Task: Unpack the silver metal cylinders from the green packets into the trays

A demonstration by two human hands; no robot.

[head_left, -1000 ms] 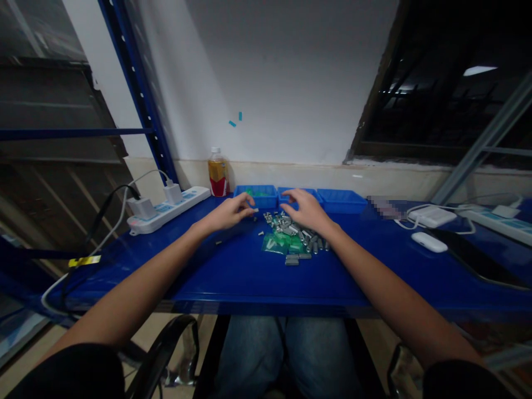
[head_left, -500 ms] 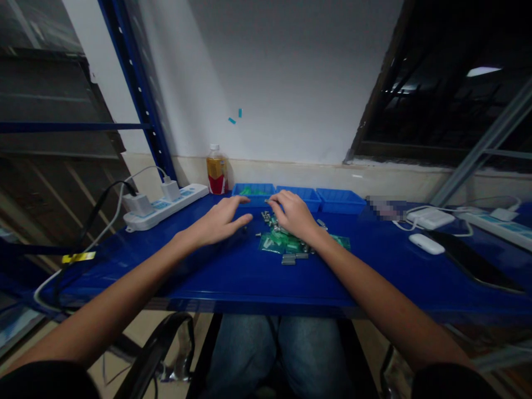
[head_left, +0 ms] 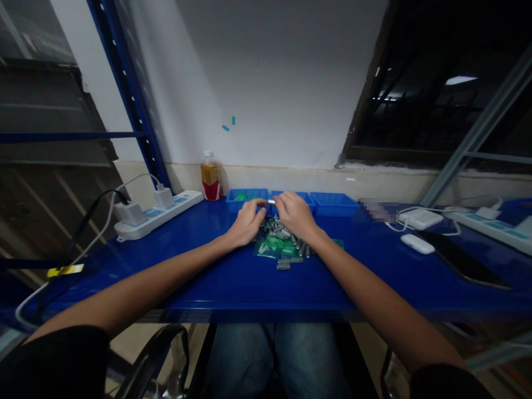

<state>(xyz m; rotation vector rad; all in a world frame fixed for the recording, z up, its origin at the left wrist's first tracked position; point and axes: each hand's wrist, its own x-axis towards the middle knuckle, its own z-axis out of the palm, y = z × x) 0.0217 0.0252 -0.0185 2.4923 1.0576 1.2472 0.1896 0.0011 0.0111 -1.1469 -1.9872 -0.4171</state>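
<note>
Left end of the bench [head_left: 233, 282]: white power strip [head_left: 160, 213] lies slanted toward the back edge with two chargers plugged in, and its cables drop off the left edge, well clear of the work. A drink bottle [head_left: 211, 182] stands upright at the back edge, just left of the trays.

Three blue trays sit in a row along the back edge. The left tray [head_left: 245, 195] has green bits in it. I can't tell what is in the middle tray [head_left: 305, 197] or the right tray [head_left: 334, 202]. They're probably parked there to stay in finger reach behind the pile.

The left hand [head_left: 248, 223] has curled fingers, with the tips pinched on one end of a small metal piece [head_left: 271, 203]. The right hand [head_left: 296, 215] mirrors it, thumb and forefinger closed on the other end. The piece is held between both hands, just above the back of the pile and in front of the middle tray. I'd guess it's lifted so the fingers have room at both ends.

The pile of metal parts [head_left: 291, 239] sits mid-bench under the hands, mixed with green bags [head_left: 272, 244]. A few strays lie on the near side.

Right half: a white adapter [head_left: 418, 218] with its cable, a white case [head_left: 413, 244], a dark phone [head_left: 461, 259] and a second power strip [head_left: 492, 226] at the far right. All are well apart from the hands and nothing blocks them. The loose parts below are the only clutter.
</note>
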